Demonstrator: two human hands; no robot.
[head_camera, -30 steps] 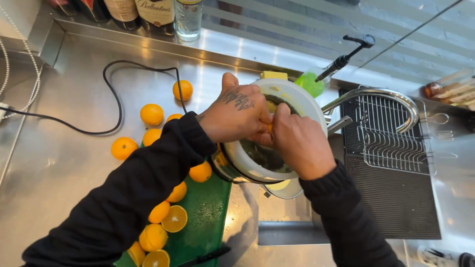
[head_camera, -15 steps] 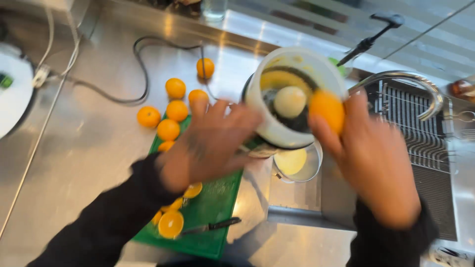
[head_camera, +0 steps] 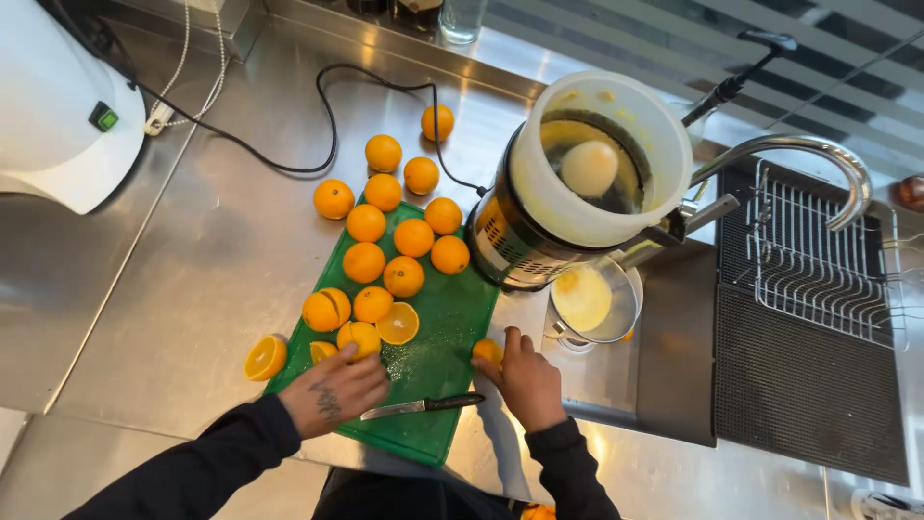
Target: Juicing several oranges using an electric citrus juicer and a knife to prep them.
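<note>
My left hand [head_camera: 337, 390] rests on the green cutting board [head_camera: 438, 332], its fingers over an orange half [head_camera: 360, 337] in the pile at the board's left. At the board's right edge, my right hand [head_camera: 525, 377] grips an orange piece [head_camera: 487, 351]. A black-handled knife [head_camera: 423, 406] lies on the board between the two hands. Several whole oranges [head_camera: 414, 237] and cut halves [head_camera: 397, 324] cover the board's far end. The electric citrus juicer [head_camera: 577, 183] stands beyond, its white cone [head_camera: 589, 168] bare, with a steel cup of juice [head_camera: 589, 300] under its spout.
Loose oranges [head_camera: 383, 153] and a black power cable [head_camera: 289, 164] lie on the steel counter. A white appliance [head_camera: 58, 106] stands at far left. To the right are a curved tap [head_camera: 818, 154], a wire rack [head_camera: 818, 250] and a dark draining mat [head_camera: 799, 385]. A glass [head_camera: 460, 19] stands at the back.
Both hands have come down from the juicer to the cutting board. The right hand carried an orange piece down with it. The cone is now uncovered.
</note>
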